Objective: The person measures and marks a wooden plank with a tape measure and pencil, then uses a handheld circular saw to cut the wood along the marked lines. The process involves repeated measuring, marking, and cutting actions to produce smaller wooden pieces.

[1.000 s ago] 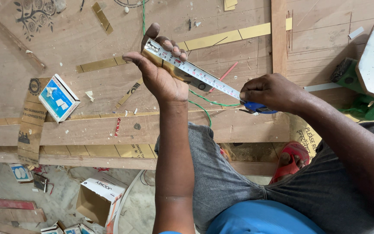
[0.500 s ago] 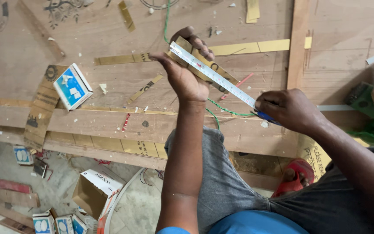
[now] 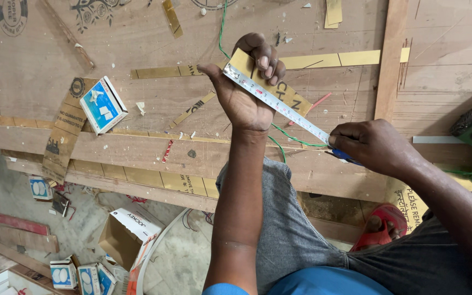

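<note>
**Tape stretched along a gold strip over the plywood**

I'm working above a large brown plywood sheet laid on wooden battens, with gold laminate offcuts and white chips scattered on it. A bare concrete floor lies on the near left, littered with scraps.

My left hand holds a gold laminate strip: thumb spread to the left, fingers curled over the strip's far end, pinning the silver steel measuring tape against it. My right hand is closed round the blue tape case, fingers pressed together. The tape runs diagonally between both hands, above a green wire.

Compared with a second ago, my hands sit further right and the tape looks drawn out a little longer.

A small blue-and-white box rests on the sheet at the left, shut. On the floor, an open white cardboard box shows an empty brown inside; more small blue-and-white boxes stand nearby.
</note>
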